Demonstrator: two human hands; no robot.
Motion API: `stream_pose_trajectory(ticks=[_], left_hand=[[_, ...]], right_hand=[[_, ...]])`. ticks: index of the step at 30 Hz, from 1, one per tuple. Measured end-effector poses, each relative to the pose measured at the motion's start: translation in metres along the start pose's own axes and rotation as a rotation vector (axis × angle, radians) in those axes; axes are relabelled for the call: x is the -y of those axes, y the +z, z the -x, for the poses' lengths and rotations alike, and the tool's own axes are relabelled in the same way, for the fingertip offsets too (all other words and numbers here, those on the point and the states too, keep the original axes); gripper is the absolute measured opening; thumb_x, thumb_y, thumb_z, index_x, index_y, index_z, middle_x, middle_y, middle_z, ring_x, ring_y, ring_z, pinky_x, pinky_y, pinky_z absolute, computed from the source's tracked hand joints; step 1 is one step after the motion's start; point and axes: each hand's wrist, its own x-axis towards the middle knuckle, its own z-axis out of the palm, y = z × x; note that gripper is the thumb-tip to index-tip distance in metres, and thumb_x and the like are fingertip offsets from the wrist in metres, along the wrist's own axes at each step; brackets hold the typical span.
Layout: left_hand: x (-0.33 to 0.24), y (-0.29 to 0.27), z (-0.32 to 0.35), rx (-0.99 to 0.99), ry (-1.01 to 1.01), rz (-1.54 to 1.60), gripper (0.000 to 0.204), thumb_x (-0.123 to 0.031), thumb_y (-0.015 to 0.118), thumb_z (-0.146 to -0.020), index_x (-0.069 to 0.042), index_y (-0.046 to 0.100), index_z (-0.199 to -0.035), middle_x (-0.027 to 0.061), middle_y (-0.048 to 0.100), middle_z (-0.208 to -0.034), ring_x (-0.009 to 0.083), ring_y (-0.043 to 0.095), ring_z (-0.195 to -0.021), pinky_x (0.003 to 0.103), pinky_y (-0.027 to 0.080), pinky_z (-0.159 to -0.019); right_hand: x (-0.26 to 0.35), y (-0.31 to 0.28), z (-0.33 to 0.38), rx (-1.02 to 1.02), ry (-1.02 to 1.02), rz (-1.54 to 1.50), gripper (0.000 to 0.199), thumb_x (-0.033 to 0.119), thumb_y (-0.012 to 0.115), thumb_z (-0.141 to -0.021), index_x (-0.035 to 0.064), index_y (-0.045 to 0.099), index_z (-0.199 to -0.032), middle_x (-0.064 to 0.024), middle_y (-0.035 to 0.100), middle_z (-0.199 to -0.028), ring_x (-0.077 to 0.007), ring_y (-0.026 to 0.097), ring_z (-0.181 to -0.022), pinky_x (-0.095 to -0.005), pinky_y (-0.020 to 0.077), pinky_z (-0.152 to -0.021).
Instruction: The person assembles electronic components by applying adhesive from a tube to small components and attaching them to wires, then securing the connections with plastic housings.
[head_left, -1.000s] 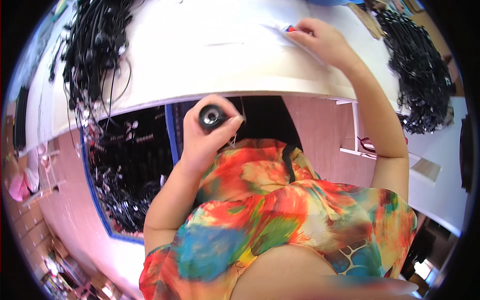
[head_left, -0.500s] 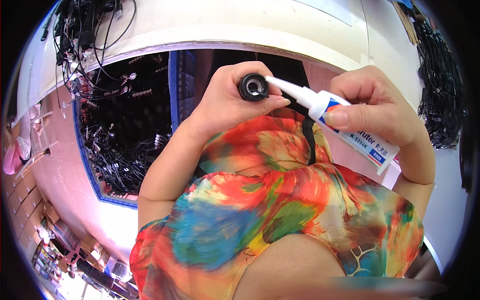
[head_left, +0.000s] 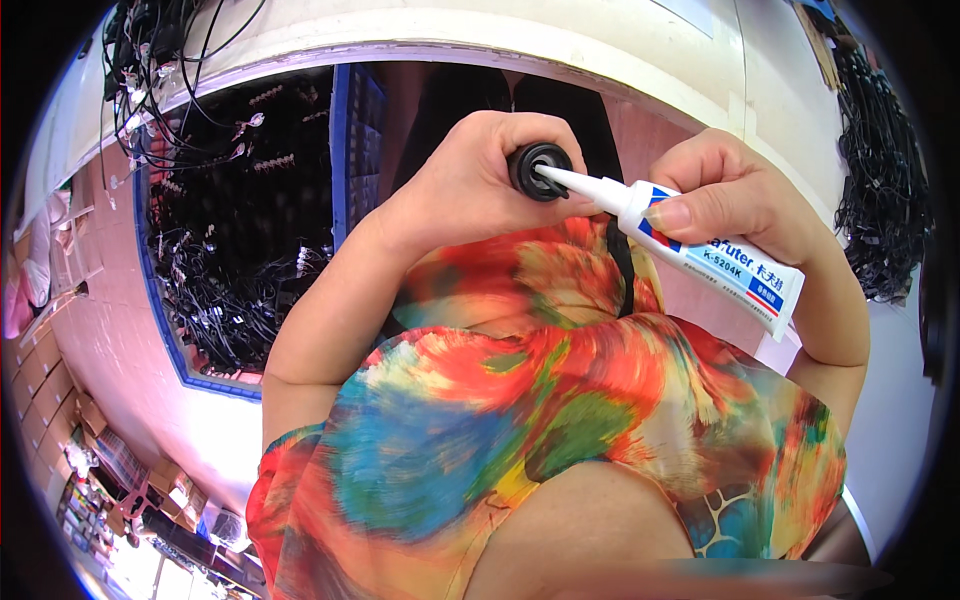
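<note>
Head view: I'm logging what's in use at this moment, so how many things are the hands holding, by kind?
Round black part with a hollow middle, held in the left hand: 1
White tube with a long white nozzle, held in the right hand, nozzle tip at the part's opening: 1
Total: 2
</note>
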Motion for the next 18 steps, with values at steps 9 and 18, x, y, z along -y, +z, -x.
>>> stream_pose_trajectory(ticks=[9, 18], left_hand=[[0.006, 0.003, 0.001, 0.005, 0.053, -0.054, 0.015, -0.001, 0.068, -0.063, -0.003, 0.057, -0.073, -0.0006, 0.056, -0.067, 0.0039, 0.050, -0.062, 0.018, 0.039, -0.056], [0.008, 0.004, 0.000, 0.010, 0.002, -0.079, 0.016, 0.001, 0.068, -0.064, -0.003, 0.057, -0.076, 0.0000, 0.057, -0.069, 0.0052, 0.052, -0.064, 0.019, 0.041, -0.058]], right_hand=[[-0.013, 0.001, 0.000, -0.029, -0.055, -0.006, 0.020, 0.020, 0.065, -0.076, 0.0005, 0.065, -0.077, -0.0003, 0.058, -0.060, -0.0032, 0.049, -0.047, -0.0168, 0.0360, -0.042], [-0.009, 0.007, 0.002, -0.055, -0.065, -0.032, 0.020, 0.021, 0.065, -0.076, 0.0006, 0.065, -0.077, -0.0010, 0.058, -0.060, -0.0039, 0.050, -0.048, -0.0172, 0.0362, -0.043]])
